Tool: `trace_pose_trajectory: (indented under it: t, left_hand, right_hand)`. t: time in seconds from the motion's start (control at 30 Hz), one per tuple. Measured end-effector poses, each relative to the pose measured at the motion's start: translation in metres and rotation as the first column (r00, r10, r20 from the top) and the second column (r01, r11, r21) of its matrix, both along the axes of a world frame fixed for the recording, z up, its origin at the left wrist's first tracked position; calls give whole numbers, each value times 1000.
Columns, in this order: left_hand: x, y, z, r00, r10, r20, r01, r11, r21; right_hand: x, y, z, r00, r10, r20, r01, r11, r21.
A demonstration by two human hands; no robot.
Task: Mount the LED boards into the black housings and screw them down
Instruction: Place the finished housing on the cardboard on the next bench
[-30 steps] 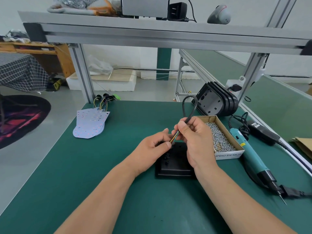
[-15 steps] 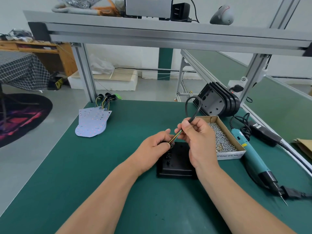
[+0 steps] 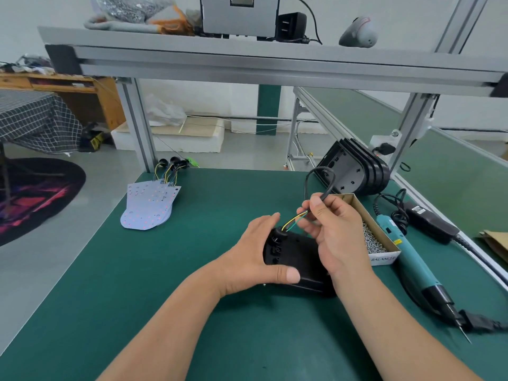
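Black moulded housing (image 3: 297, 261) in left hand (image 3: 254, 255) fingers' grip; thin yellow-green wires (image 3: 292, 220) between right hand (image 3: 341, 235) fingers

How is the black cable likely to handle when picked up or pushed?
The cable arcs in a loop above the right hand, so probably bendy yet springy, not limp. Its thin coloured wires entering the housing, gripped by the left hand, look floppy and would likely buckle if pushed. Light, since fingertips alone hold it up.

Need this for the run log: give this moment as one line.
step: threading cable | left hand grips black housing | right hand pinches cable wires above housing | LED boards stacked, untouched | screwdriver lying on mat
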State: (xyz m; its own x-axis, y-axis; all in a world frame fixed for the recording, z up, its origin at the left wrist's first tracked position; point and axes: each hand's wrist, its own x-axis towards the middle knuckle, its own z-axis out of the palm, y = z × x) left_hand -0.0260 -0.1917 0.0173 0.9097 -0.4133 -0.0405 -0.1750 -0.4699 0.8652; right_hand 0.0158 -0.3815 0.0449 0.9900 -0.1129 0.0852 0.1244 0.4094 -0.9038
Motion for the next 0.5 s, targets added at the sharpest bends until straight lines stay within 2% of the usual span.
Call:
trace_pose_trajectory:
  t: [0.2,0.33,0.4,0.47,0.5]
  left_hand:
    - [5,5,-7,1000,-3,17,2,998,57]
    - [4,7,-7,996,41,83,-45,998,42]
    - [4,7,-6,994,41,97,-43,999,21]
    - [4,8,-6,995,33,93,-33,999,0]
    - [5,8,-5,996,27,88,-26,1000,-11]
  right_hand:
    - [5,-4,0,999,0,-36,2,998,59]
    - [4,-3,-2,997,-51,-50,51,999,4]
    - [2,-5,-3,986,-165,25,166,956,-243]
    - [-1,-9,1,941,-213,264,329,765,-554]
    - [-3,-10,4,889,-145,435,415,657,-630]
